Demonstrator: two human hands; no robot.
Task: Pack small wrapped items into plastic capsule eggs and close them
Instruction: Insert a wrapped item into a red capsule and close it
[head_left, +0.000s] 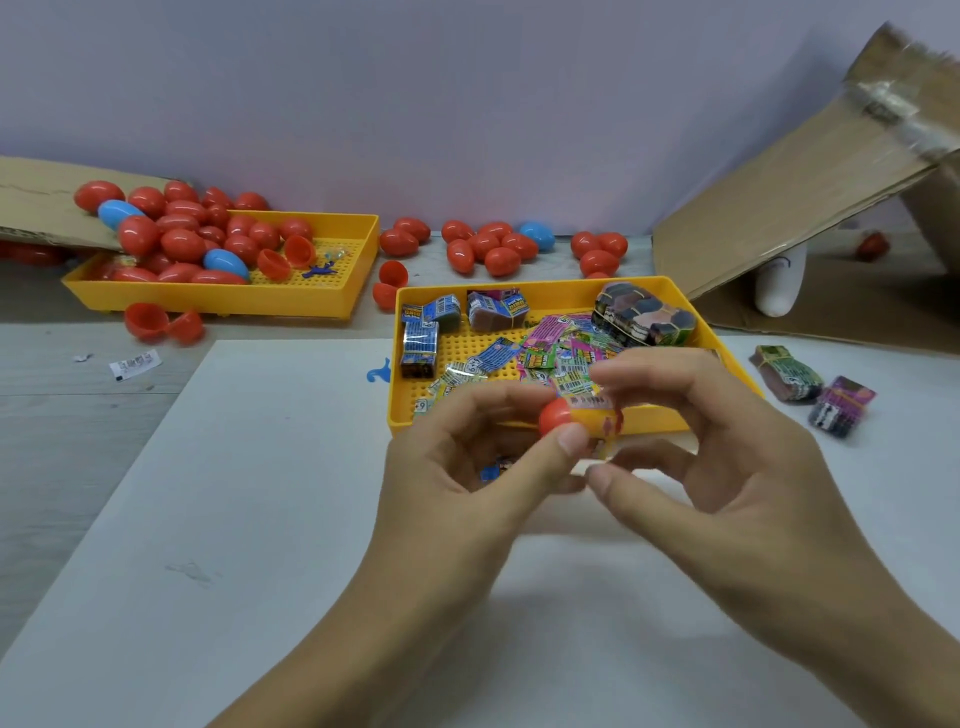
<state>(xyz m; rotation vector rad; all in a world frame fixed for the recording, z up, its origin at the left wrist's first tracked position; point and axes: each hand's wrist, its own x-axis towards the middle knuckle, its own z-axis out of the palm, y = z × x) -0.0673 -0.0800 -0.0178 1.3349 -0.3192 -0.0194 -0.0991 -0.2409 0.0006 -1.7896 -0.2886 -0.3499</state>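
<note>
Red plastic capsule egg half (555, 415) sits pinched between the thumb and curled fingers of the person's left hand (462, 467), raised above the white board (218, 519) at the near edge of the yellow perforated plastic tray (654, 418). The right hand (691, 457) meets it from the other side, thumb and forefinger pinching a small clear-wrapped packet (602, 431) that touches the egg half; whether the packet is partly inside cannot be told through the blur.

Beyond the hands, the tray holds loose blue, pink and green wrapped packets (545, 353) and several banded bundles (644, 314). Two more bundles (810, 387) lie on the board just right of the tray.

Farther back on the left, a second yellow tray (311, 301) is heaped with closed red and blue capsule eggs (182, 239), with a few open red halves among them and two more halves (161, 323) on the table in front of it. More eggs (498, 249) lie along the wall. A brown cardboard flap (800, 192) leans at far right.
</note>
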